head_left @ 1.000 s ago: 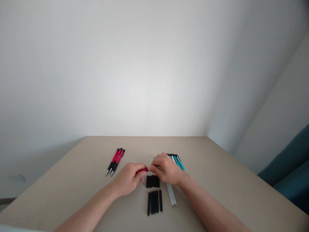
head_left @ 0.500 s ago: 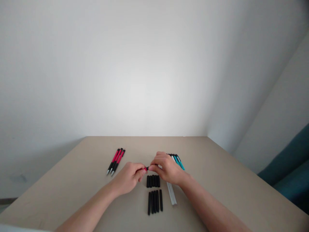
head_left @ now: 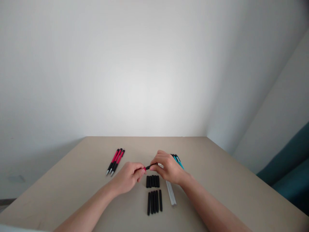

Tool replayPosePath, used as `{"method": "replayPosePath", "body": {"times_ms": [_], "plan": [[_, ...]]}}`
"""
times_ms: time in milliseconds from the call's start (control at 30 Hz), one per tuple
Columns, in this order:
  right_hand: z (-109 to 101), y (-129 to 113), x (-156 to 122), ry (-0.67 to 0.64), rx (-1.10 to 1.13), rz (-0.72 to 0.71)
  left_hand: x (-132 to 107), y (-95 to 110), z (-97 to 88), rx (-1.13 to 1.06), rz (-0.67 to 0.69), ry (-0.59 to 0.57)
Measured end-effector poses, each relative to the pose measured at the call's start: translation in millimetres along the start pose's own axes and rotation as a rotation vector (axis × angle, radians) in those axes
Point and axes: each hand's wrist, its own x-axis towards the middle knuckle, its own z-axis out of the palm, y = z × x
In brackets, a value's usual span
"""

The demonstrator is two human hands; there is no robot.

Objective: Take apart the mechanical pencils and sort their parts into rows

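Note:
My left hand [head_left: 130,175] is closed round a red pen barrel [head_left: 145,169], with only a small red bit showing at the fingertips. My right hand [head_left: 167,167] pinches a slim black pen piece [head_left: 149,167] that meets the red barrel end to end between the hands. Whether the two are joined I cannot tell. Just below the fingers lies a row of short black pen parts [head_left: 153,181]. Nearer to me is a row of longer black tubes [head_left: 154,202]. White refills [head_left: 171,193] lie partly under my right hand and wrist.
Three red and black pens [head_left: 116,161] lie together on the left of the beige table [head_left: 79,180]. Several teal pen parts with black ends [head_left: 178,161] show beyond my right hand, which partly covers them. A wall [head_left: 145,80] stands behind the table, and a teal curtain [head_left: 287,164] hangs at the right.
More of the black piece shows between my hands now. My right fingers have shifted slightly, while both hands stay in nearly the same place.

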Motion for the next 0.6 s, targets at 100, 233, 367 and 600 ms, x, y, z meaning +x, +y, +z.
{"method": "replayPosePath", "body": {"times_ms": [100,233,367,600], "plan": [[-5.2,5.2,-3.5,0.047,0.016,0.009,-0.3,-1.9,-1.7,-0.014,-0.026,0.013],[-18.1,15.7,-11.3,0.203,0.015,0.109,-0.6,-3.3,-5.6,-0.022,-0.064,0.089],[-22.8,17.6,-14.9,0.228,0.016,0.124,-0.8,-3.4,-6.7,-0.01,-0.056,0.153],[-4.3,2.6,-8.7,0.158,0.04,0.093,-1.8,-2.9,-2.9,-0.013,-0.042,0.213]]}}
